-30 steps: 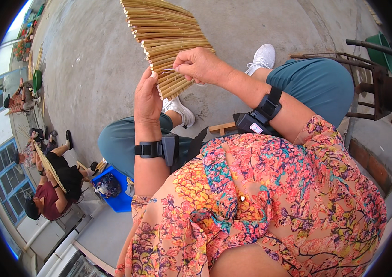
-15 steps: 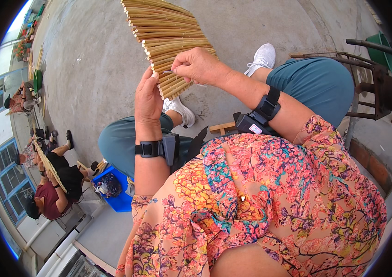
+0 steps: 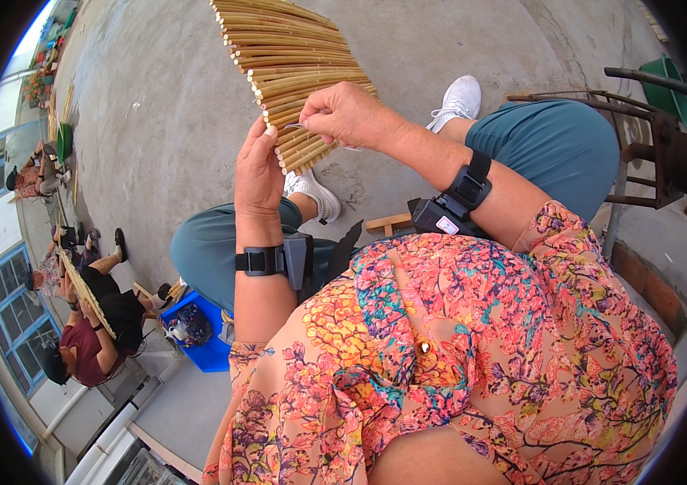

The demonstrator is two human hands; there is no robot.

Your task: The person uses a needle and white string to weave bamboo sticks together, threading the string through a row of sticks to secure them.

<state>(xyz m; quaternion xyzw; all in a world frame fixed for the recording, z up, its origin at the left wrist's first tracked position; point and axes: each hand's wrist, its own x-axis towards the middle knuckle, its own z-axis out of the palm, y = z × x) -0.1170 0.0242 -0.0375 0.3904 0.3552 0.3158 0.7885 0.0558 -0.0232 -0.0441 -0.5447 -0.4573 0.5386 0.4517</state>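
A mat of tan reed sticks [image 3: 291, 44], laid side by side and stitched with thread, rises above my lap, its cut pale ends toward the left. My left hand [image 3: 259, 174] grips its lower left end, thumb up beside the stick ends. My right hand [image 3: 347, 117] is closed on a thin metal tool [image 3: 295, 125], perhaps a needle, lying across the sticks just right of my left thumb. The far part of the tool is too small to make out clearly.
A blue plastic bin [image 3: 206, 347] sits beside my left leg. Co-workers [image 3: 85, 343] sit along the left wall, some holding reed pieces. A dark metal frame [image 3: 642, 194] and green bucket [image 3: 667, 89] stand at right. A small wooden piece [image 3: 388, 222] lies between my legs.
Both hands stay at the mat's lower end, with only very slight movement of my right fingers and the thin tool. The mat holds its position.
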